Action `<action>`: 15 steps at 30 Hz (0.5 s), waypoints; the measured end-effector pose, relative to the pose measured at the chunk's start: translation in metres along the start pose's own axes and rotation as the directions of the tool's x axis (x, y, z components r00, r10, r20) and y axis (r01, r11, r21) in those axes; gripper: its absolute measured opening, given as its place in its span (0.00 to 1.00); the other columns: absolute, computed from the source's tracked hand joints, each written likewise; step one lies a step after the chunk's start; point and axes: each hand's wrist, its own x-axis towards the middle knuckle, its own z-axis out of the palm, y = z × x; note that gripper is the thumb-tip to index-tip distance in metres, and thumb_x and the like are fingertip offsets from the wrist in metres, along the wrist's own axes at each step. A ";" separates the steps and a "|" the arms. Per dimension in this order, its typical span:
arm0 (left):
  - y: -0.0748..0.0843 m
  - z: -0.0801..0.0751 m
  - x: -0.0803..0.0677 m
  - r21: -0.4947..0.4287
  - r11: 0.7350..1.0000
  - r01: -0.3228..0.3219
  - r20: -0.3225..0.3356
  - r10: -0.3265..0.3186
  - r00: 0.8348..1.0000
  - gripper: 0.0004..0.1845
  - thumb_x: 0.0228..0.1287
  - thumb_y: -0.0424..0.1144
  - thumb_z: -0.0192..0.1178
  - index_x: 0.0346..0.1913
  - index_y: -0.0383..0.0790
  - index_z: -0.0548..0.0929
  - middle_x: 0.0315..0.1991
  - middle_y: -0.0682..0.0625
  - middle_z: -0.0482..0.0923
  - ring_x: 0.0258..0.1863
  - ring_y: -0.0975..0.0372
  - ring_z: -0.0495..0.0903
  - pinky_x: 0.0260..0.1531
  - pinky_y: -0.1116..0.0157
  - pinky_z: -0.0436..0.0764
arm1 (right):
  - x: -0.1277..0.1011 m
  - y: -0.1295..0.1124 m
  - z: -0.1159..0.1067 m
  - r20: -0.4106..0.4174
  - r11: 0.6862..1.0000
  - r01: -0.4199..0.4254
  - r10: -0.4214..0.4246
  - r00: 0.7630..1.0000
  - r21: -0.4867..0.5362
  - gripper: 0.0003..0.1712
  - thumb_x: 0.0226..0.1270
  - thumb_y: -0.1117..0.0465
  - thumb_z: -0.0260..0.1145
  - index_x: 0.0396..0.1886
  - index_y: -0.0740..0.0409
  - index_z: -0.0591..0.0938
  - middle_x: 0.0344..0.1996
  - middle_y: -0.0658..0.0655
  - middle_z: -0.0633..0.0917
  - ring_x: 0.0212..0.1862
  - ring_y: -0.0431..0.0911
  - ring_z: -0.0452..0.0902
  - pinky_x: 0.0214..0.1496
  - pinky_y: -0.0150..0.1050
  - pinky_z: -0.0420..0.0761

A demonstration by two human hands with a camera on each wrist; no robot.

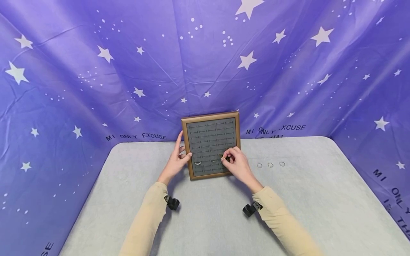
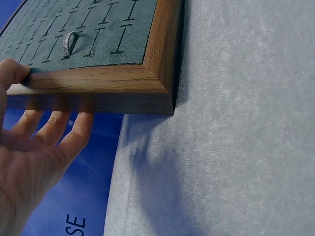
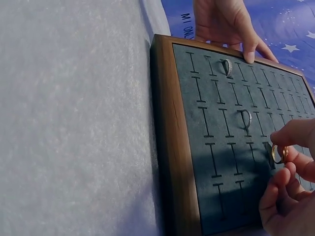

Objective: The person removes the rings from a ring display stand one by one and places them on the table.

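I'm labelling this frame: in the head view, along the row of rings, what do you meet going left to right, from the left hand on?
Left hand → silver ring in tray → second tray ring → right hand pinching a gold ring → three loose rings on the table.

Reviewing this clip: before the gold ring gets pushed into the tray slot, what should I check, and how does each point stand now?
1. Ring tray steadied: ok, the left hand grips its left frame edge.
2. Gold ring held: ok, pinched in the right hand fingertips.
3. Ring lined up with a slot: cannot tell, it sits at the felt but the fingers hide the slot.
4. Seated rings out of the way: ok, two silver rings sit in slots further left.
5. Loose rings within reach: ok, three lie on the table to the right.
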 end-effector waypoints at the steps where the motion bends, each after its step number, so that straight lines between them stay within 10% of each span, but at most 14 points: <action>1: 0.000 0.000 0.000 -0.003 1.000 0.006 -0.002 -0.006 1.000 0.48 0.67 0.23 0.55 0.78 0.53 0.39 0.65 0.30 0.64 0.57 0.43 0.72 0.43 0.65 0.80 | 0.000 0.000 0.000 0.007 1.000 -0.006 0.006 1.000 0.021 0.07 0.54 0.69 0.71 0.27 0.56 0.79 0.28 0.55 0.72 0.25 0.41 0.66 0.28 0.32 0.66; 15: 0.000 0.000 0.000 0.035 0.999 0.032 -0.013 -0.032 0.999 0.47 0.67 0.25 0.55 0.78 0.54 0.39 0.70 0.34 0.56 0.61 0.44 0.68 0.44 0.66 0.79 | -0.009 0.004 -0.015 0.038 0.986 -0.056 0.051 0.998 0.155 0.07 0.58 0.71 0.68 0.30 0.59 0.79 0.31 0.56 0.74 0.29 0.43 0.71 0.28 0.29 0.71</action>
